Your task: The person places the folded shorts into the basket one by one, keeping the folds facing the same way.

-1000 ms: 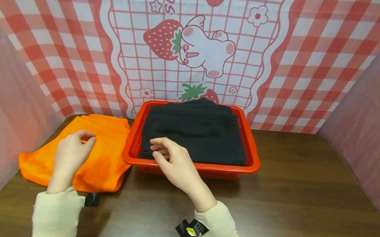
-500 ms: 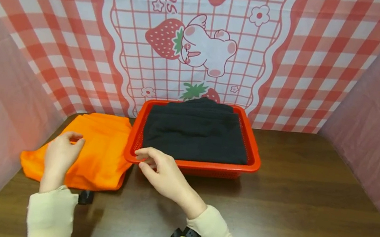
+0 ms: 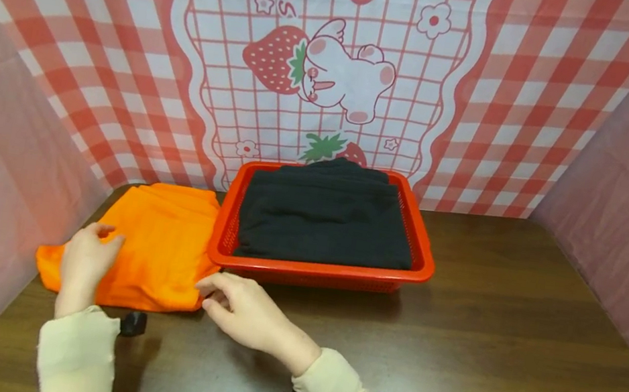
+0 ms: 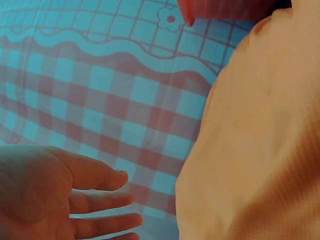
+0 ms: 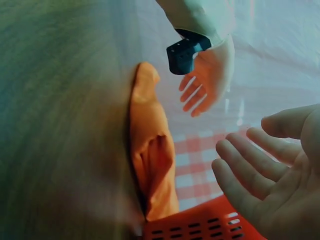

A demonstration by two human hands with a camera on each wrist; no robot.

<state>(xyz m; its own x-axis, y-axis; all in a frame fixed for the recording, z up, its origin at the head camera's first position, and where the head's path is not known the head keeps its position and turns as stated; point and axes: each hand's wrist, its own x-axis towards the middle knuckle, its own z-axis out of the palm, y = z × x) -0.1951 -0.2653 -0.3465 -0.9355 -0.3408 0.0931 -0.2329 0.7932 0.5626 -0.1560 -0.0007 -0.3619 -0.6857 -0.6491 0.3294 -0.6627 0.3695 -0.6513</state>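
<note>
Folded orange cloth (image 3: 163,248) lies at the left of the table, its right side against a red basket (image 3: 318,270). Over the cloth's left part hovers my left hand (image 3: 87,260), fingers relaxed and holding nothing; the left wrist view shows a gap between its fingers and the orange cloth (image 4: 260,125). My right hand (image 3: 248,311) is by the cloth's front right corner, just in front of the basket, with loosely bent, bare fingers. In the right wrist view this hand (image 5: 270,175) stands apart from the cloth (image 5: 152,145). Folded black cloth (image 3: 326,218) fills the basket.
A brown wooden table (image 3: 485,357) carries everything. Behind it hangs a red-and-white checked curtain (image 3: 503,116) with strawberry prints, close to the basket's back. Pink cloth walls (image 3: 627,188) stand on both sides. Each wrist wears a small black camera (image 3: 133,324).
Both hands have moved left and toward the front of the table. The right hand has gone from above the basket's front rim to the orange cloth's corner. Cloths and basket stay in place.
</note>
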